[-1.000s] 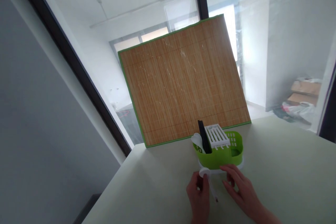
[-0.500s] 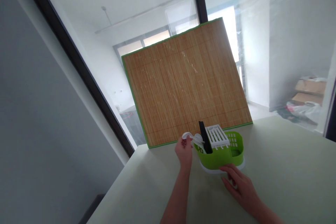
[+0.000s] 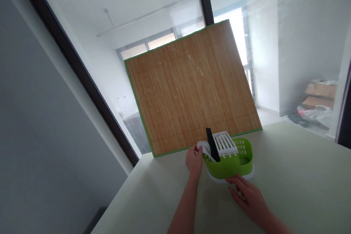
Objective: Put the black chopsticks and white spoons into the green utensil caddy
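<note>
A green utensil holder (image 3: 223,168) with a white base and a white slotted rack (image 3: 225,143) stands on the pale table. White spoons (image 3: 206,147) lean in its left compartment, beside a black-handled item (image 3: 212,145). At the holder's left rim, my left hand (image 3: 194,160) has its fingers closed on a white spoon, whose lower part is inside the holder. My right hand (image 3: 246,193) rests at the front of the white base, fingers apart and holding nothing.
Behind the holder a bamboo mat (image 3: 192,91) with green edging leans against the glass. The table (image 3: 296,175) ends at the glass wall. Cardboard and plastic bags (image 3: 319,98) lie beyond the glass at the right.
My left hand has moved slightly right, and the white spoon in it has gone from lying across the rim to leaning inside the left compartment. My right hand is almost still.
</note>
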### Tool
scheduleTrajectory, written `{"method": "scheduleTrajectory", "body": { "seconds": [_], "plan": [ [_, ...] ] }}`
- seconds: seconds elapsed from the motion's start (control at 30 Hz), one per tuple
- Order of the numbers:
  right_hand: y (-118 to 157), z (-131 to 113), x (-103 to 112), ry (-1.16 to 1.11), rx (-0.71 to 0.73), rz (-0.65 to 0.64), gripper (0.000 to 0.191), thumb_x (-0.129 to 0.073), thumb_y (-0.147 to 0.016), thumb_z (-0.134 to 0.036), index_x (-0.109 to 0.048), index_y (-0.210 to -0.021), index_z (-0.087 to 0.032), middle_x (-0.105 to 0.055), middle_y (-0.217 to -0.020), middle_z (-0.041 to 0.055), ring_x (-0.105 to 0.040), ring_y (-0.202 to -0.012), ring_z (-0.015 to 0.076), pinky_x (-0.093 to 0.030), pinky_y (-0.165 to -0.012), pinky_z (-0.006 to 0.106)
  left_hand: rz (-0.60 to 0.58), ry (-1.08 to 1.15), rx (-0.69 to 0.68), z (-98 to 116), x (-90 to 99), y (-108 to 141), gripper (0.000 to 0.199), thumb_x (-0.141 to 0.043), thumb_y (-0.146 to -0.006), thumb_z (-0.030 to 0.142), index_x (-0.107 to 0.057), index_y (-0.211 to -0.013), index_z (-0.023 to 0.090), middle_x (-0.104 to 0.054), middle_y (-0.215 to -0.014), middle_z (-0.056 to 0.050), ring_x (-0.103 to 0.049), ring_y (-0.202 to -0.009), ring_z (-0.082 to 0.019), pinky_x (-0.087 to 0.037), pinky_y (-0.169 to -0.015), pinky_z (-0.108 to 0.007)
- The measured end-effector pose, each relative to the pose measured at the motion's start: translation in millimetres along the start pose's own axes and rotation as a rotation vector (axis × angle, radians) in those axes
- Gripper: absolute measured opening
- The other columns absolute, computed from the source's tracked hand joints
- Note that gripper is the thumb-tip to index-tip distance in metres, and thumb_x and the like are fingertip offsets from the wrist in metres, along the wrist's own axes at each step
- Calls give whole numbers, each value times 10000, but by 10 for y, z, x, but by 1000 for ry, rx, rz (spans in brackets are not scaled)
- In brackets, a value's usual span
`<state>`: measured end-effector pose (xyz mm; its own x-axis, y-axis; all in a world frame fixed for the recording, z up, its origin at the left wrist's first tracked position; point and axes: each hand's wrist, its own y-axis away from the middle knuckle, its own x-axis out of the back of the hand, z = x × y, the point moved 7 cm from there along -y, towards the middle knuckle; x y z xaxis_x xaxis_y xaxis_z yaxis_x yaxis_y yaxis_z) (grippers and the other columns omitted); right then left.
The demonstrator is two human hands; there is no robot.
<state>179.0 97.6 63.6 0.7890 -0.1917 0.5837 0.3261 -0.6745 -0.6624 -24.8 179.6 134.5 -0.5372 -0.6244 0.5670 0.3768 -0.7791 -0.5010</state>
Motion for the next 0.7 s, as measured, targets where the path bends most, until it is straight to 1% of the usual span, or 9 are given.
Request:
{"method": "scheduleTrajectory", "body": {
  "seconds": [0.1,0.2,0.3,0.37,0.43,0.5,0.6,0.67,0.7],
  "plan": [
    [-3,1,4,3,-1,12,223,-430,-883,-280,-562,-1056,-232,-631,-949,46,-618,-721,130,-500,-630,231,31,44,11,19,50,-14,346,-445,-839,476,-611,-977,206,-614,-736,-14,-530,-627,-132,-327,-570,-232],
    [1,2,-8,9,-10,2,213,-433,-883,-283,-561,-1046,-235,-632,-931,41,-611,-685,126,-496,-616,235,51,19,10,17,80,-8,332,-439,-847,480,-605,-956,214,-616,-731,-9,-536,-630,-130,-316,-572,-230],
    [0,-15,-15,1,-2,-6,209,-427,-886,-283,-561,-1038,-235,-636,-913,40,-609,-667,125,-493,-609,234,1,-40,23,-20,18,4,266,-463,-848,435,-610,-890,216,-627,-731,-8,-545,-643,-134,-303,-572,-225],
    [-2,-20,-17,-3,-2,-7,214,-420,-887,-281,-566,-1037,-234,-640,-903,41,-609,-657,125,-492,-607,234,-42,-82,27,-40,-46,8,218,-494,-837,393,-605,-888,213,-634,-749,-10,-556,-665,-140,-303,-577,-225],
    [-2,-17,-26,0,-4,-12,216,-414,-889,-281,-572,-1027,-232,-642,-892,39,-608,-642,123,-490,-603,234,-75,-117,23,-42,-95,3,197,-518,-823,356,-590,-940,215,-636,-772,-10,-566,-687,-147,-312,-585,-226],
    [2,-7,-39,5,-1,-21,215,-409,-890,-282,-578,-1014,-232,-642,-887,38,-613,-656,127,-489,-610,235,-94,-130,15,-31,-112,-10,253,-541,-807,335,-561,-1031,221,-634,-789,-8,-572,-700,-150,-323,-593,-229],
    [8,14,-70,16,4,-55,210,-394,-898,-273,-584,-978,-233,-637,-881,37,-622,-736,143,-481,-649,246,-76,-61,18,-26,-43,-8,407,-555,-793,372,-487,-1164,222,-628,-812,-5,-565,-663,-141,-341,-594,-232],
    [13,36,-111,38,-5,-103,210,-380,-904,-263,-585,-939,-231,-633,-859,35,-618,-751,148,-469,-659,256,-5,35,39,-52,75,72,436,-506,-816,430,-459,-1187,207,-616,-796,-3,-550,-623,-131,-359,-590,-232],
    [17,47,-138,53,-12,-133,209,-377,-905,-258,-583,-918,-230,-630,-841,31,-614,-736,148,-460,-649,257,39,81,50,-73,138,155,421,-469,-832,451,-466,-1170,199,-607,-773,0,-540,-606,-127,-367,-586,-231]
  ]
}}
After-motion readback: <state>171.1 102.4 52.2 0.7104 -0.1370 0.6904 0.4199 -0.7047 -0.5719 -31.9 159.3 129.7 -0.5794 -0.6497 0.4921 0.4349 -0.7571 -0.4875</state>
